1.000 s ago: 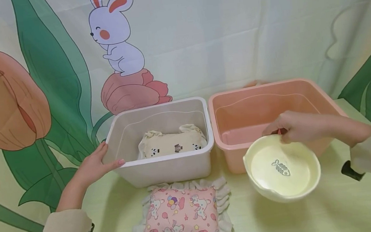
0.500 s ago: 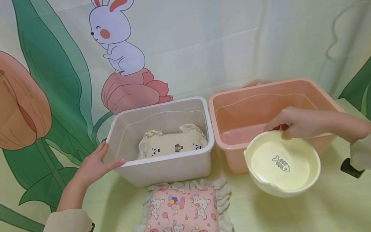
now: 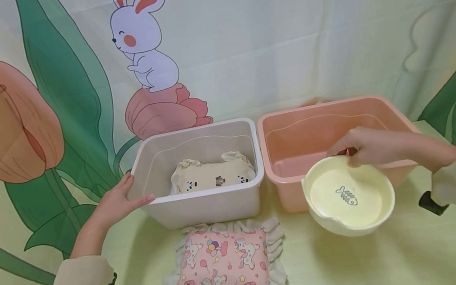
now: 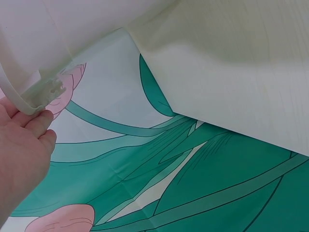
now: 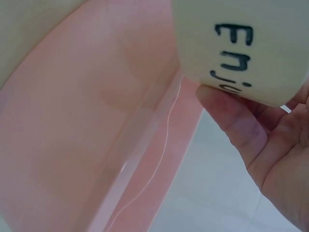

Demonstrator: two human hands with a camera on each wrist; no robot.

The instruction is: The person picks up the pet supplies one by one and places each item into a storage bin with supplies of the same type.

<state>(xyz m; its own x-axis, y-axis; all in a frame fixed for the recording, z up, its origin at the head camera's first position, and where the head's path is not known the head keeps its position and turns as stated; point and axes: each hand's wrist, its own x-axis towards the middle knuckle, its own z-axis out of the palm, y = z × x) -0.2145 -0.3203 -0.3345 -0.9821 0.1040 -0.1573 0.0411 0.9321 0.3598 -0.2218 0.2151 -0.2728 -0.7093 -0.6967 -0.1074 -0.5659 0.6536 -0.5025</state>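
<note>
My right hand (image 3: 368, 147) pinches the far rim of a pale yellow bowl (image 3: 362, 189), marked inside with a fishbone drawing. The bowl hangs tilted in front of the pink bin (image 3: 291, 195) and overlaps its front rim. Dark lettering runs along the bowl's outer side (image 5: 234, 53) in the right wrist view, with the thumb at its edge. A small red spot shows between the fingers. At the front left corner of the off-white bin (image 3: 209, 207), my left hand (image 3: 113, 206) grips the rim, thumb along the front lip. A cream pillow (image 3: 210, 173) with animal faces lies inside.
A pink unicorn-print cushion (image 3: 222, 260) with white ruffles lies before the off-white bin on the pale green table (image 3: 317, 279). The bins stand side by side. Behind them hangs a curtain (image 3: 244, 46) printed with a rabbit and tulips.
My right hand has raised the bowl slightly, up and away toward the pink bin. The left hand stays on the off-white bin's rim.
</note>
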